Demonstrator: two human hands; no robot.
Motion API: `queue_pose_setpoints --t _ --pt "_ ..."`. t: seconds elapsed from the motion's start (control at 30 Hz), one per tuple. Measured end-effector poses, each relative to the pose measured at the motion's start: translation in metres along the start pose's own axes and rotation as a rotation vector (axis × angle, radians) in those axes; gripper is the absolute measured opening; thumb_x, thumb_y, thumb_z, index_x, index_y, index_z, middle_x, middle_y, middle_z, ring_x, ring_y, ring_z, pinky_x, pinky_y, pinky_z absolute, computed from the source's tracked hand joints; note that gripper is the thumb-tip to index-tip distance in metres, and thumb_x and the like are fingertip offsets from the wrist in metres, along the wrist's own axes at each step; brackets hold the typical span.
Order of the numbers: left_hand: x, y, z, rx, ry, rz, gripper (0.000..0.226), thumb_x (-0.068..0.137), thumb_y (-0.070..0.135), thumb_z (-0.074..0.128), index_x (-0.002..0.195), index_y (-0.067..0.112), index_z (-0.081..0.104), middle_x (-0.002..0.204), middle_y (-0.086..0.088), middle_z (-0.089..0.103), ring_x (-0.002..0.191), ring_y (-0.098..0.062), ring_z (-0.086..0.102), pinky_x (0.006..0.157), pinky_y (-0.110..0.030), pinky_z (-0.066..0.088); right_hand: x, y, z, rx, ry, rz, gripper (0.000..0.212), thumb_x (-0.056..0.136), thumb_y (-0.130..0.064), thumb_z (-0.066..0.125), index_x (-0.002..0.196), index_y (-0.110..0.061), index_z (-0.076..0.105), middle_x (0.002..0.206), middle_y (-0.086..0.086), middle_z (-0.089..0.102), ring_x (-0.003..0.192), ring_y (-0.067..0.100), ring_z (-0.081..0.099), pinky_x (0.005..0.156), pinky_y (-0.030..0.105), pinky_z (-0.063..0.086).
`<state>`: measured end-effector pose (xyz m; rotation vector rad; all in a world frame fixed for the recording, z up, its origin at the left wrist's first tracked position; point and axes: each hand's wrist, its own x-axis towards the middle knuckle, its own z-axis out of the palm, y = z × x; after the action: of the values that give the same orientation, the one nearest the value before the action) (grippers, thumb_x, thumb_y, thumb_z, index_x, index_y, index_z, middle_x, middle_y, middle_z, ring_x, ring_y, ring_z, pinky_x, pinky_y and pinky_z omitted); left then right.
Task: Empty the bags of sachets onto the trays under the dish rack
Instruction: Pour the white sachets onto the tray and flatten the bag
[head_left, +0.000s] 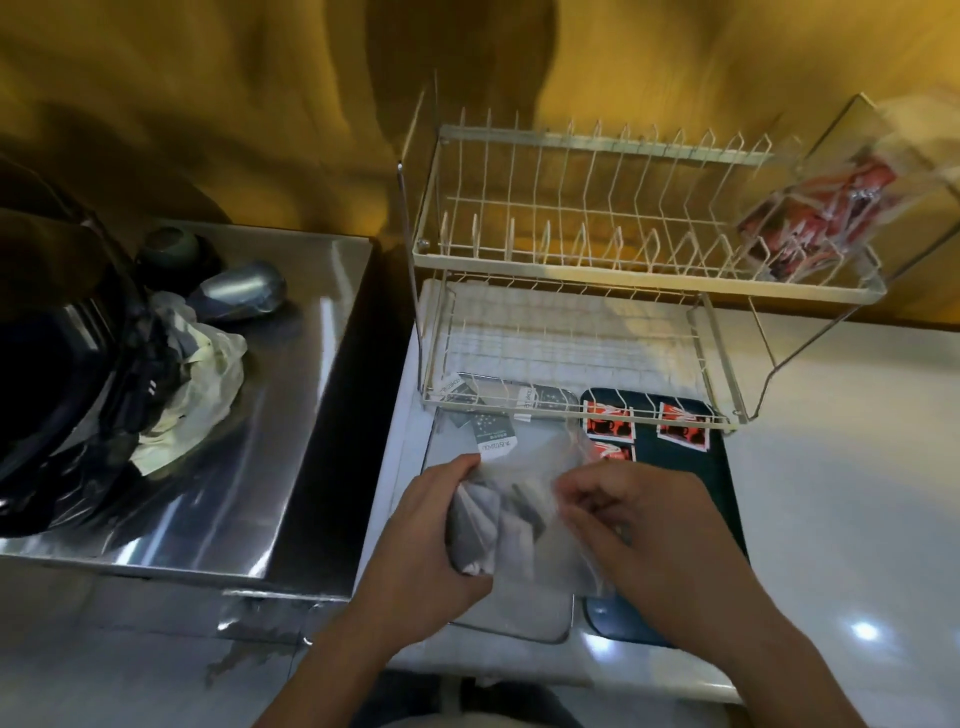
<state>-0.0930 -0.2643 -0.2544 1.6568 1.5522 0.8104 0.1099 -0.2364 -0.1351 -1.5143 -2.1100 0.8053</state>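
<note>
Two trays lie side by side on the white desk, their far ends tucked under the two-tier wire dish rack, which is the largest thing on that desk. To the left stands a steel counter carrying a crumpled pale cloth and a dark pot at the edge of view. The clear tray on the left holds a few grey sachets near the rack's lower rail, while the dark tray on the right holds red sachets lying flat and apart from one another. On the upper tier of the rack, at its right end, rests a clear bag of red sachets, blurred but plainly still full. Over the clear tray, both hands grip a transparent bag with grey sachets bunched inside it. The left hand is clenched round the bag's left side, its fingers wrapped over the bunched plastic. The right hand pinches the bag's right side, fingers curled onto the film. The bag is blurred, so its opening cannot be made out.
</note>
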Motion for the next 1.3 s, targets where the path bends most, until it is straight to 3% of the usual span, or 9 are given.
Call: queue_pose_setpoints --t 0.13,0.27,0.57,0.73,0.9,1.0,1.17,1.23,1.3 --pt "-0.005 -0.005 -0.021 0.002 0.010 0.010 0.095 0.055 0.033 0.078 0.141 0.034 0.037 0.129 0.022 0.047 0.120 0.008 0.046 0.100 -0.009 0.039 0.003 -0.010 0.012 0.111 0.012 0.061 0.013 0.083 -0.012 0.071 0.086 -0.023 0.077 0.070 -0.026 0.069 0.084 -0.009 0.066 0.067 0.000 0.048" --pt "-0.010 -0.005 -0.041 0.034 0.035 -0.025 0.094 0.055 0.038 0.082 0.139 0.039 0.040 0.125 0.026 0.051 0.115 0.003 0.053 0.097 -0.023 0.049 0.001 -0.015 0.016 0.175 0.111 0.095 0.018 0.088 -0.023 0.061 0.076 -0.026 0.073 0.074 -0.012 0.074 0.071 0.004 0.068 0.065 0.019 0.054" --pt "-0.016 0.006 -0.067 -0.064 -0.042 -0.167 0.066 0.054 0.046 0.084 0.112 0.044 0.053 0.100 0.017 0.069 0.088 -0.003 0.067 0.076 -0.028 0.059 0.000 -0.007 0.042 0.197 0.152 0.177 0.018 0.083 -0.013 0.071 0.078 -0.031 0.072 0.078 -0.018 0.073 0.070 0.001 0.070 0.068 0.010 0.052" --pt "-0.012 0.007 -0.069 -0.333 -0.167 -0.298 0.065 0.052 0.034 0.094 0.109 0.038 0.065 0.103 0.010 0.074 0.091 -0.007 0.072 0.083 -0.032 0.061 0.007 -0.012 0.047 0.257 0.285 0.116 0.027 0.083 -0.006 0.071 0.080 -0.033 0.074 0.072 -0.012 0.073 0.065 0.007 0.069 0.065 0.011 0.052" --pt "-0.001 0.001 -0.076 -0.685 -0.444 -0.398 0.055 0.055 0.016 0.091 0.107 0.021 0.074 0.107 -0.012 0.076 0.099 -0.026 0.072 0.085 -0.037 0.057 0.020 -0.026 0.042 0.299 0.311 -0.022 0.020 0.086 -0.010 0.067 0.090 -0.028 0.076 0.089 -0.019 0.075 0.070 0.003 0.070 0.062 0.013 0.055" --pt "0.007 -0.007 -0.079 -0.841 -0.456 -0.425 0.063 0.052 0.024 0.090 0.112 0.016 0.072 0.112 -0.018 0.070 0.101 -0.030 0.065 0.086 -0.037 0.051 0.029 -0.033 0.034 0.263 0.301 -0.108 0.016 0.086 -0.012 0.064 0.091 -0.022 0.076 0.079 -0.030 0.070 0.072 -0.001 0.068 0.065 0.007 0.050" --pt "0.017 -0.009 -0.076 -1.017 -0.428 -0.558 0.094 0.014 0.027 0.101 0.102 0.016 0.072 0.093 -0.009 0.079 0.082 -0.022 0.075 0.066 -0.030 0.060 0.039 -0.035 0.027 0.214 0.333 -0.137 0.020 0.088 -0.031 0.056 0.093 -0.024 0.074 0.085 -0.026 0.068 0.078 0.002 0.067 0.073 0.011 0.048" --pt "0.020 -0.001 -0.070 -1.049 -0.429 -0.594 0.076 0.024 0.016 0.100 0.095 0.016 0.074 0.086 -0.009 0.079 0.074 -0.020 0.076 0.063 -0.029 0.062 0.042 -0.028 0.031 0.235 0.360 -0.086 0.020 0.087 -0.034 0.056 0.093 -0.026 0.073 0.087 -0.020 0.071 0.086 0.005 0.067 0.076 0.017 0.051" --pt "0.023 0.008 -0.064 -1.075 -0.441 -0.614 0.039 0.057 0.012 0.090 0.093 0.016 0.076 0.087 -0.010 0.079 0.073 -0.019 0.076 0.065 -0.027 0.062 0.042 -0.019 0.037 0.239 0.389 -0.035 0.017 0.086 -0.034 0.059 0.096 -0.027 0.071 0.094 -0.017 0.071 0.094 0.007 0.066 0.081 0.023 0.053"
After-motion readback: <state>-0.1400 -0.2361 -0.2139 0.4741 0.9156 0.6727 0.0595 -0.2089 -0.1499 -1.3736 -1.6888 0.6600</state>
